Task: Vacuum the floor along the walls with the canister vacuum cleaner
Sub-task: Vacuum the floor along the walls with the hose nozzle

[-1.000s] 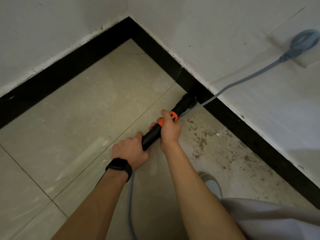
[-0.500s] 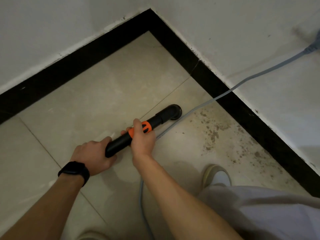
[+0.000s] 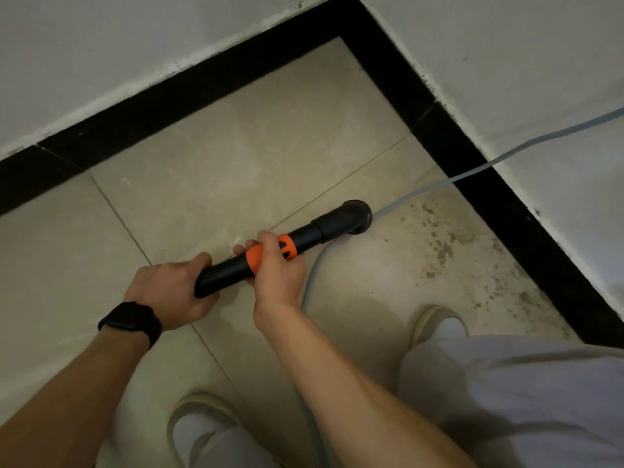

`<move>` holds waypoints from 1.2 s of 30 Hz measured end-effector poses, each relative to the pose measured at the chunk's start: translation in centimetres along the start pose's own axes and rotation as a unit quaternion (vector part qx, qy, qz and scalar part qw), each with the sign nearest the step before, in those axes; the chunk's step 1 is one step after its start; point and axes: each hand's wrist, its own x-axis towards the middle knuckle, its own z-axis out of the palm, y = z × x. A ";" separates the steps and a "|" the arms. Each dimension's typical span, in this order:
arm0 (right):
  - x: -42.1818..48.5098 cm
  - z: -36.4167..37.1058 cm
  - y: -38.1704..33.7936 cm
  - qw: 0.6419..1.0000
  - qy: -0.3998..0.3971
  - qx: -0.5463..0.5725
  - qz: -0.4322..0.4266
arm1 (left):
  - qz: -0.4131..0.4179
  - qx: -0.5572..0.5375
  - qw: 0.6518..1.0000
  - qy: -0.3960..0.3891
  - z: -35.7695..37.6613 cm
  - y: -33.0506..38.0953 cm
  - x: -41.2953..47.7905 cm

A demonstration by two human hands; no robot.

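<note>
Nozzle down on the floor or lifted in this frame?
Down, it seems: the nozzle rests mouth-down on the floor with no visible gap; left hand and right hand grip the wand. Firm contact: cannot tell.

The cord [image 3: 489, 163] leaves the right edge, and the left hand [image 3: 169, 292] covers the rear of the wand [image 3: 229, 273].
</note>
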 end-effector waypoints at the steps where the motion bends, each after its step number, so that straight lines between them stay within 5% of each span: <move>1: -0.2 -0.2 0.2 1.000 0.006 0.011 0.006 | 0.007 0.005 1.000 -0.003 0.1 0.0 -0.3; 9: -0.7 -2.8 0.0 0.997 0.046 0.039 0.050 | 0.052 0.078 0.996 -0.004 1.8 1.7 -1.4; 15: -0.2 -3.3 -1.0 0.997 0.046 0.047 0.035 | 0.085 0.076 0.992 0.047 2.9 2.2 -0.8; 28: 2.6 -4.7 -5.8 0.993 0.114 0.027 -0.034 | 0.061 0.064 0.996 -0.004 1.5 8.9 2.8; 36: -0.2 -0.4 -0.7 1.000 0.016 0.004 0.003 | -0.005 0.001 1.000 0.002 0.0 1.4 -0.5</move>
